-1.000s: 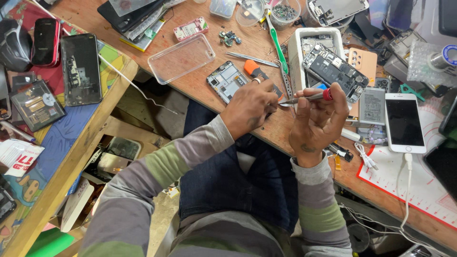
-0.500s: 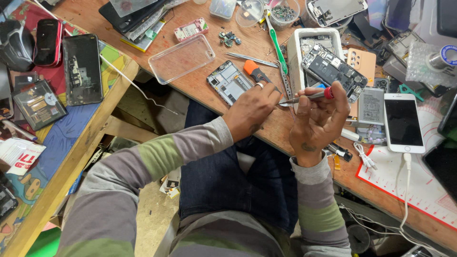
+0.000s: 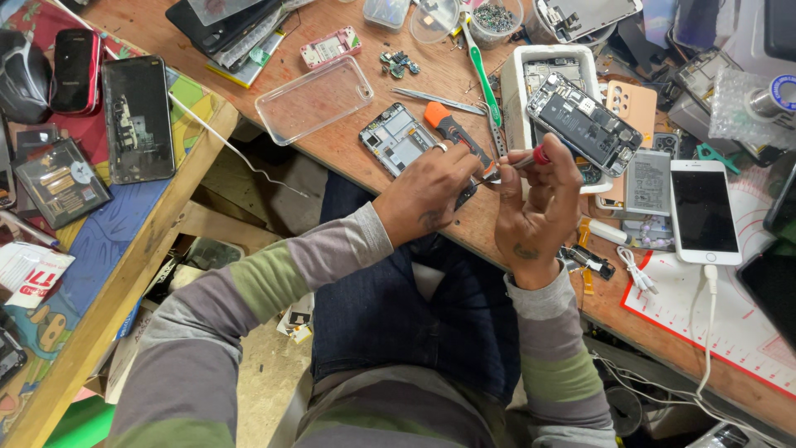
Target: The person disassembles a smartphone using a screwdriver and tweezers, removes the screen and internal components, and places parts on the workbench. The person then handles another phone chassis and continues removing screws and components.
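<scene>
Two hands meet above the near edge of the wooden workbench [image 3: 348, 158]. The left hand [image 3: 427, 195] is curled, fingertips pinched on a small dark part [image 3: 466, 195] that is mostly hidden; its kind cannot be determined. The right hand [image 3: 535, 211] is closed around one red-tipped precision screwdriver [image 3: 518, 163], whose tip points left toward the pinched part.

From left to right: one red phone [image 3: 75, 70] and one black phone with a cracked back [image 3: 138, 118] lie on the side table. One clear phone case [image 3: 315, 99] lies on the bench. One opened phone frame [image 3: 396, 139] lies just beside the left hand. One orange-handled screwdriver [image 3: 452, 131] touches that frame. One green toothbrush [image 3: 482, 75] lies beyond it. One white tray [image 3: 521, 83] holds one opened phone [image 3: 584, 124]. One white smartphone [image 3: 703, 211], cable attached, lies far right.
</scene>
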